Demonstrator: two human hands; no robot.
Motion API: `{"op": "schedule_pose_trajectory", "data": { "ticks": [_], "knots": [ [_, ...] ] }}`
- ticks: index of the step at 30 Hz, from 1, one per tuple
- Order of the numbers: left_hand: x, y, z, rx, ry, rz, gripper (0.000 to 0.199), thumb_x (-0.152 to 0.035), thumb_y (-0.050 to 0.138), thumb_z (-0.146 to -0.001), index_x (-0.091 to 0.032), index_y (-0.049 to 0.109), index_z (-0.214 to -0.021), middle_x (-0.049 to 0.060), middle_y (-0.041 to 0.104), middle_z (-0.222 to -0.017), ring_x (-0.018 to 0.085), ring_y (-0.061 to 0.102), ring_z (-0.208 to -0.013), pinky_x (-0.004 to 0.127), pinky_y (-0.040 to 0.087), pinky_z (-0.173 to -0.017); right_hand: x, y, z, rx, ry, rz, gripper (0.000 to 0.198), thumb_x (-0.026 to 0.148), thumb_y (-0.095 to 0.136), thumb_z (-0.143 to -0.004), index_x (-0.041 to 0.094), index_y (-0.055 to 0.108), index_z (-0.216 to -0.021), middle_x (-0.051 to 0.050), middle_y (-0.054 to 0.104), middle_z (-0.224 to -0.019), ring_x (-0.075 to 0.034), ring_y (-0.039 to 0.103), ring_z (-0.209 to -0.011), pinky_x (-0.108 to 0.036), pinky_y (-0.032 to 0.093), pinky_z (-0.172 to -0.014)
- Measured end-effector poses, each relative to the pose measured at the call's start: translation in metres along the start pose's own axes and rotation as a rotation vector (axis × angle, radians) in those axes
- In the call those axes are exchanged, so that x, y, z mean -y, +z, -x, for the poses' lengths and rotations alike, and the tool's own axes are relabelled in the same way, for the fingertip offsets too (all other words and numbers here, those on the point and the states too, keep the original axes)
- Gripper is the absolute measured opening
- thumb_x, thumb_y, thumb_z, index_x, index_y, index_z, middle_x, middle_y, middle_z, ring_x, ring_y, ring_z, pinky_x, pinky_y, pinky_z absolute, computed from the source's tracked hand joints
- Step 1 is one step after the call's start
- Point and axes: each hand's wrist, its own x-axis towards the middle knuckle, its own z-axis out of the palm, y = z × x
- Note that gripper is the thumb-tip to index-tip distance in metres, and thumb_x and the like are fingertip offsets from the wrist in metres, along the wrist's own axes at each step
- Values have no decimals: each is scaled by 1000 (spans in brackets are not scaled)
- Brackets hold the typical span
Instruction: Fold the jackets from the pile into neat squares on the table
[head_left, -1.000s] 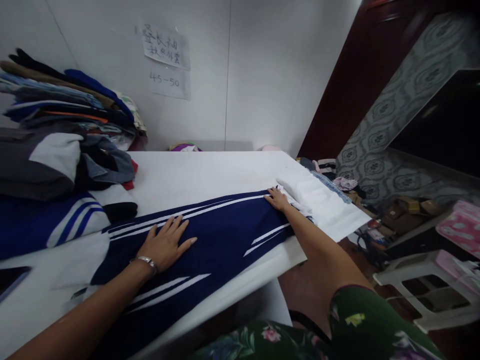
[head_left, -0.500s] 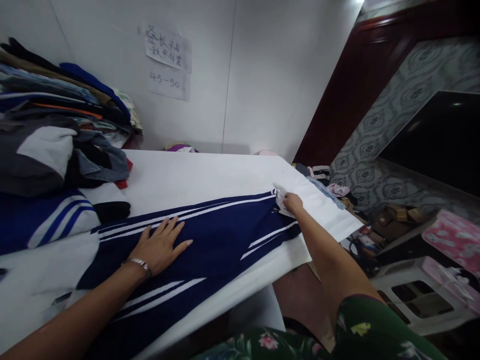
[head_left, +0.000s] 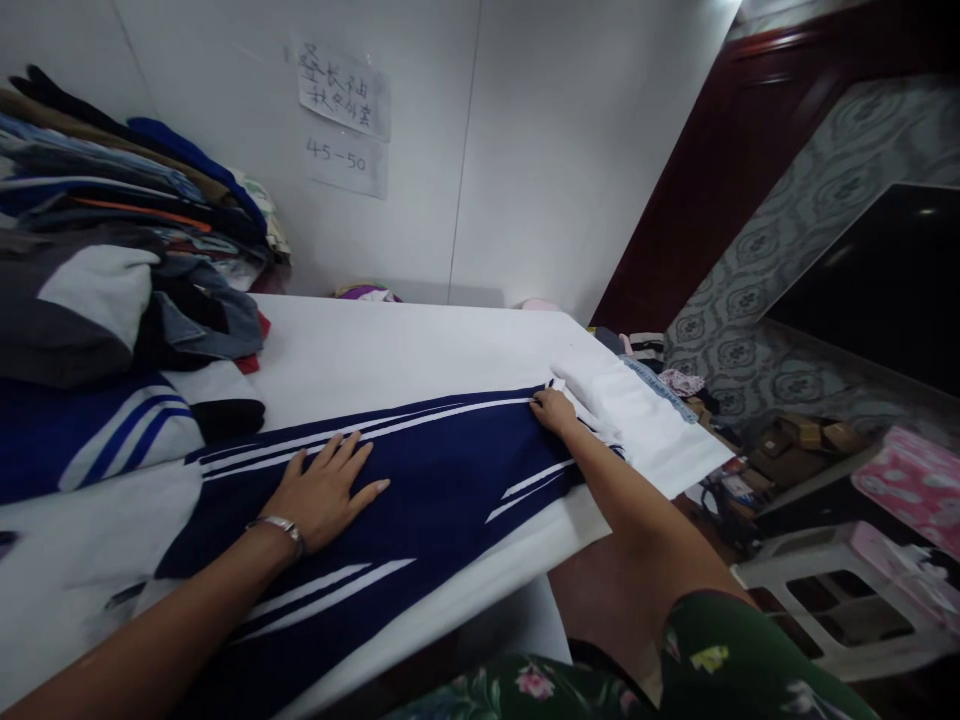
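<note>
A navy garment with white stripes (head_left: 450, 460) lies stretched lengthwise across the white table, narrowing toward the right. Whether it is a jacket or something else I cannot tell. My left hand (head_left: 322, 490), with a bracelet at the wrist, rests flat on its left half, fingers spread. At the far right end my right hand (head_left: 556, 412) has its fingers curled onto the navy cloth's edge. White fabric lies just beyond that hand, partly hidden by the forearm.
A tall pile of folded clothes (head_left: 135, 200) stands on the left, with a blue and white striped garment (head_left: 82, 430) in front. The table (head_left: 390, 345) meets a white wall bearing two paper notes (head_left: 346, 120). A pale stool (head_left: 840, 590) and boxes (head_left: 795, 435) are at right.
My right hand has shifted slightly left, from the white fabric at the garment's end onto the navy edge. My left hand has stayed in place on the cloth.
</note>
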Motion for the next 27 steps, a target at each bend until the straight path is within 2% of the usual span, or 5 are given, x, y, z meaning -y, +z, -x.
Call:
{"op": "schedule_pose_trajectory", "data": {
  "ticks": [8,14,17,20,27],
  "knots": [
    [-5,-4,2,34,2,-10,72,-62,28,-87,-16,41,-141,13,29,-153,31,20,-142,56,17,-110,-5,16,12,82,15,-54,49,43,33,-97,21,41,-141,-8,34,-151,-26,23,-141,-48,24,-111],
    [-8,-7,6,56,-14,52,73,-63,27,-88,-16,40,-142,14,27,-154,31,18,-143,58,12,-111,9,10,18,92,3,-89,51,43,35,-96,19,42,-140,-13,30,-152,-32,20,-142,-59,22,-108],
    [-12,-11,8,78,-11,116,74,-64,30,-87,-16,39,-142,14,25,-154,32,16,-143,60,11,-111,43,4,35,-30,-163,-164,52,47,35,-95,24,41,-141,-10,27,-154,-30,15,-144,-59,17,-110],
    [-10,-22,10,88,-28,217,69,-62,35,-87,-20,39,-141,12,28,-154,31,19,-143,59,12,-112,80,6,62,61,-417,-258,54,53,34,-94,29,41,-141,-7,29,-153,-27,18,-143,-57,15,-112],
    [46,-60,55,-338,-324,297,49,-48,46,-84,-16,61,-118,11,59,-130,23,50,-122,35,35,-106,97,24,87,163,-504,-295,55,53,35,-93,27,41,-141,-5,30,-153,-24,18,-143,-53,12,-115]
  ]
}}
